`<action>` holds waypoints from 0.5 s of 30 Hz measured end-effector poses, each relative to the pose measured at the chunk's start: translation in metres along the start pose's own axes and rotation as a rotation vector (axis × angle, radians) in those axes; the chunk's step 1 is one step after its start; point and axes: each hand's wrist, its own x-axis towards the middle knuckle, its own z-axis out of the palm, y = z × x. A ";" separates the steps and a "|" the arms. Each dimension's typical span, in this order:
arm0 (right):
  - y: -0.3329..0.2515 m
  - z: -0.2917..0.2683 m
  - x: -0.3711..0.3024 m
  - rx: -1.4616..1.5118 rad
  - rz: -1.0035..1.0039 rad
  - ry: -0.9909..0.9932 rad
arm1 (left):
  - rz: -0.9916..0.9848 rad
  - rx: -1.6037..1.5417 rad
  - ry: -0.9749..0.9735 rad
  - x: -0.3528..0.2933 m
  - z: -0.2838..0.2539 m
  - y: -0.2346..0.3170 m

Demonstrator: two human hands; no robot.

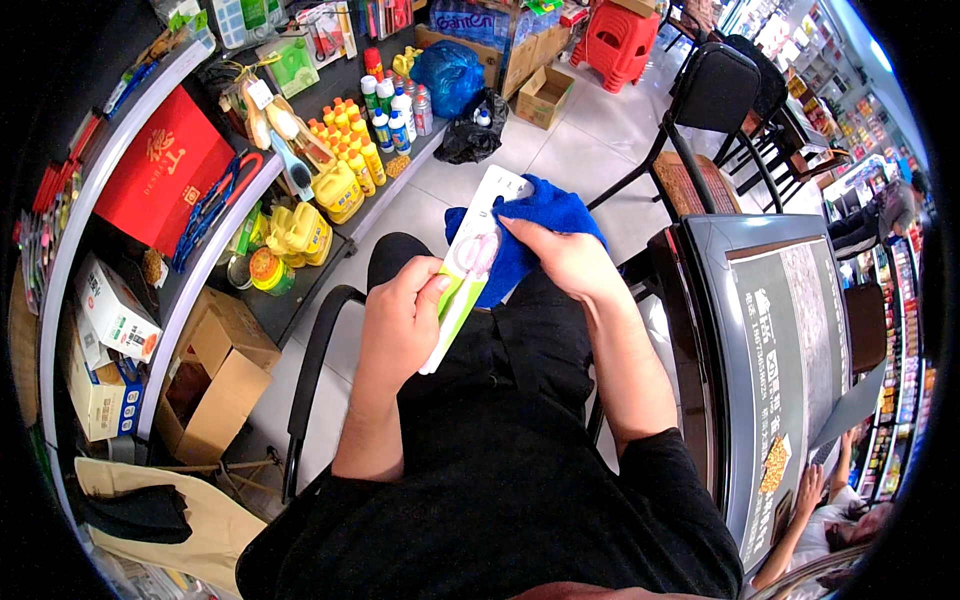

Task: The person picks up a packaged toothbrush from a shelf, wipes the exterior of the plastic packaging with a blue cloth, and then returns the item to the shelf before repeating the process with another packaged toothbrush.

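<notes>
My left hand (402, 318) is closed around the lower part of a long, flat white and green package (474, 242), which tilts up to the right above my lap. Pale pink loops, like scissor handles, show on its front. In my right hand (572, 262) is a bunched blue cloth (560, 207). The thumb of that hand reaches over to the package's right edge, and the cloth lies against and behind it. Some of my right fingers are hidden by the cloth.
On my left, shelves hold yellow bottles (362, 165), a red box (165, 170) and an open cardboard box (215, 385). A dark-edged table (705, 300) stands at my right, near a black chair (712, 90). Another person's hand (810, 490) rests on the table's far side.
</notes>
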 end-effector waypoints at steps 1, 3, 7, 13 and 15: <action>0.004 -0.003 0.000 0.000 -0.001 0.001 | 0.001 0.000 0.000 0.001 -0.001 0.003; 0.010 -0.006 0.002 0.192 -0.113 -0.022 | -0.028 0.010 -0.023 0.002 -0.003 0.008; -0.002 0.010 0.001 0.103 -0.096 0.075 | 0.003 0.034 -0.068 0.002 0.000 0.010; -0.001 0.002 0.002 -0.022 -0.160 0.022 | -0.006 0.027 -0.026 0.000 -0.001 0.010; 0.000 -0.005 0.002 0.032 -0.138 -0.068 | 0.009 0.018 -0.009 0.000 -0.003 0.010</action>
